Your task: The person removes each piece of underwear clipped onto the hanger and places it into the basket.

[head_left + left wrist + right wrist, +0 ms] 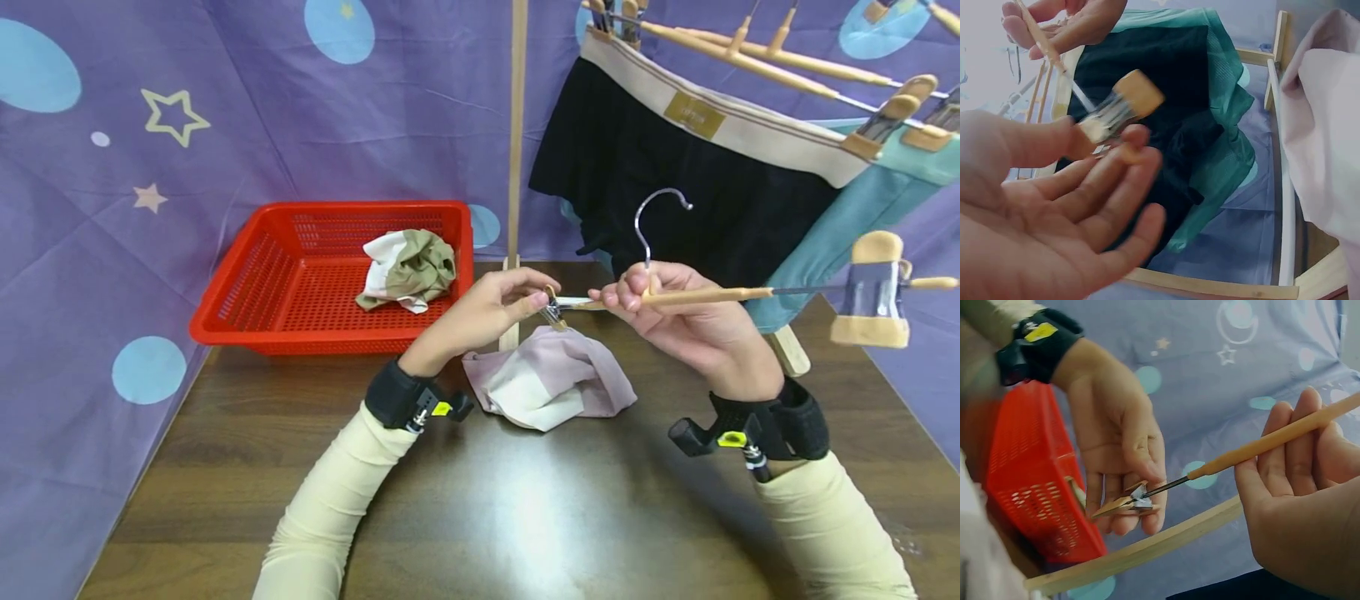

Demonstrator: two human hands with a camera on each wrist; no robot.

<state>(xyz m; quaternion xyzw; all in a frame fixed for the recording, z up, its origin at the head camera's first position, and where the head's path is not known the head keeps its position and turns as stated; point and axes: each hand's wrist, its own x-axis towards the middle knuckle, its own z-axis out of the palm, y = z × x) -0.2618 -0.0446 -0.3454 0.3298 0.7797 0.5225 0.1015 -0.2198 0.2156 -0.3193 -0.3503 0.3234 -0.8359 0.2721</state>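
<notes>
A wooden clip hanger (705,295) with a metal hook is held up level over the table. My right hand (701,327) holds its wooden bar near the base of the hook, the fingers bent around it. My left hand (487,312) pinches the left-end clip (1116,115) between thumb and fingers; nothing hangs from it. The other clip (872,292) sits at the far right end of the hanger, away from both hands. Beneath the hanger, a crumpled lilac and white cloth garment (600,387) lies on the table.
At the back left stands a red plastic basket (247,321) holding a crumpled olive and white garment (427,267). Back right, black shorts (667,167) and a teal garment (825,225) hang from clip hangers. An upright wooden pole (516,125) rises behind the hands.
</notes>
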